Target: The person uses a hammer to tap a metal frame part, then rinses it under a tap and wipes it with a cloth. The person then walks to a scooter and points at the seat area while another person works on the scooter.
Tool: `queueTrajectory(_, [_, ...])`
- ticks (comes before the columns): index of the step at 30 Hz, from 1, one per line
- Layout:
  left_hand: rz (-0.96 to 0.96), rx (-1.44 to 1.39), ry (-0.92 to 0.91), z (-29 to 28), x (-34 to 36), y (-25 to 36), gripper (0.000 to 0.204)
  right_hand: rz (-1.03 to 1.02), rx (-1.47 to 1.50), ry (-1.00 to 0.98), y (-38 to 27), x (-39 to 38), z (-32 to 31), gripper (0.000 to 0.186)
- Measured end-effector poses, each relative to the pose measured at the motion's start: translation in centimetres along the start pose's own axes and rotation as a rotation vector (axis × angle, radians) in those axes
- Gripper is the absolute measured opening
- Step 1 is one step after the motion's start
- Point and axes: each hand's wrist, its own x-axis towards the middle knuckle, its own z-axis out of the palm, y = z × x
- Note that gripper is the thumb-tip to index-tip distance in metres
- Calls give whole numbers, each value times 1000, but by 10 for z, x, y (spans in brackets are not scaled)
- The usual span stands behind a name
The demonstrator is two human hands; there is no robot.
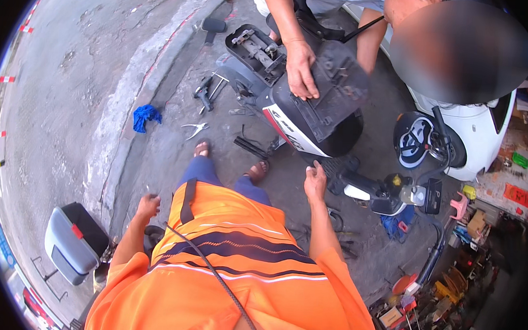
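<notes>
My right hand [315, 183] hangs by the near end of an electric scooter's white and red body panel [287, 130]. Its fingers are curled, and whatever they may hold is too small to make out. My left hand [148, 206] is held out beside my orange shirt, fingers loosely bent and apart, with nothing visible in it. Across the scooter, a co-worker's hand [302, 70] rests on a dark plastic cover [335, 91] lying over the scooter's body. Beyond that is an uncovered black compartment [256, 52] with metal parts.
On the ground lie a power drill [203, 93], pliers [195, 129] and a blue cloth [146, 118]. A grey top box [76, 242] stands at lower left. The scooter's handlebar [434, 196] reaches right, near a helmet [413, 139] and a white vehicle [484, 130]. Tools and parts clutter the lower right.
</notes>
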Motion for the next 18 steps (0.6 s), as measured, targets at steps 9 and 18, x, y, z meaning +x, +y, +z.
queueTrajectory(9, [382, -404, -303, -53, 55, 151, 48, 174, -30, 237, -2, -75, 22, 39])
queueTrajectory(18, [137, -138, -238, -181, 144, 72, 51, 550, -107, 243, -2, -229, 137, 43])
